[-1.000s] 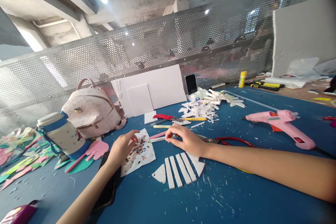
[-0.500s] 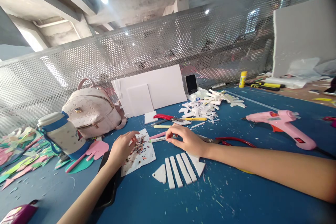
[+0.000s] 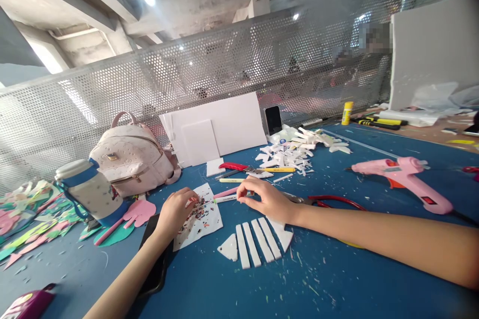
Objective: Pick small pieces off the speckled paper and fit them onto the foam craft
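My left hand (image 3: 176,212) is over a white paper sheet (image 3: 207,219) scattered with tiny coloured bits. Its fingers are curled together, and what they hold, if anything, is too small to make out. My right hand (image 3: 267,200) pinches thumb and forefinger at the end of a slim white pen (image 3: 225,199) with a green tip, which points left toward the sheet. Just below that wrist lie white foam pieces set out like a fish: a pointed head (image 3: 229,248) with a hole, several strips (image 3: 251,244) and a tail (image 3: 283,237). A pink stick (image 3: 226,192) lies beside the pen.
A dark phone (image 3: 155,269) lies under my left forearm. Red-handled scissors (image 3: 333,201) lie by my right forearm, a pink glue gun (image 3: 406,179) to the right. Behind are foam scraps (image 3: 292,152), red-handled pliers (image 3: 234,166) and a backpack (image 3: 130,159); a bottle (image 3: 92,192) stands left.
My left hand's fingers have shifted slightly over the paper. My right hand, the pen and the foam pieces stay where they were; the view has barely moved.
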A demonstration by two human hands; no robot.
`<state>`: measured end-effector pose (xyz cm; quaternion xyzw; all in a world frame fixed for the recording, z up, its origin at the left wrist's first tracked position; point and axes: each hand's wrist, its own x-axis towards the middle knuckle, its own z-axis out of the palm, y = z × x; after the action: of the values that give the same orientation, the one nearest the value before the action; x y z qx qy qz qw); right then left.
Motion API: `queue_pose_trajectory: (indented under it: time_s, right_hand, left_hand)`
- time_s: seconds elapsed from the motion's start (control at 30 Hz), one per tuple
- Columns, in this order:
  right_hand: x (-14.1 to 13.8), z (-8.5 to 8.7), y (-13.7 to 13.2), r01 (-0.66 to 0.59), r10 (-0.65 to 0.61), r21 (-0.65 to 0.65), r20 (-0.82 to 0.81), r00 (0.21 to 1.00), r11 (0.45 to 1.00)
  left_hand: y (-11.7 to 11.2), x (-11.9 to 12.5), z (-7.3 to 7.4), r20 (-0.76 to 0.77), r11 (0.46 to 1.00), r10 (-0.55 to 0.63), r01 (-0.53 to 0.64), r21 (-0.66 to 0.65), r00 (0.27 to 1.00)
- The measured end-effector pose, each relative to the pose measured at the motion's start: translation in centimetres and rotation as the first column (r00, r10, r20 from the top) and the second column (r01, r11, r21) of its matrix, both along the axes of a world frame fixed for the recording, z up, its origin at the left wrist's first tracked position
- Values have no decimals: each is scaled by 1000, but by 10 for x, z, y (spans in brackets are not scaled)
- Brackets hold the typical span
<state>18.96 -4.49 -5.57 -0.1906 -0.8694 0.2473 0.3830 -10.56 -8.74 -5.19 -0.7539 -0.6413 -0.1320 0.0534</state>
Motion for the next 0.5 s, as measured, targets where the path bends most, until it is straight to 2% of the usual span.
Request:
queue_pose_trajectory:
  time_s: [0.5]
  right_hand:
    - [0, -1, 1, 5, -4, -14, 10, 1000, 1000]
  left_hand:
    - [1, 6, -2, -56, 1000, 10, -9, 22, 998]
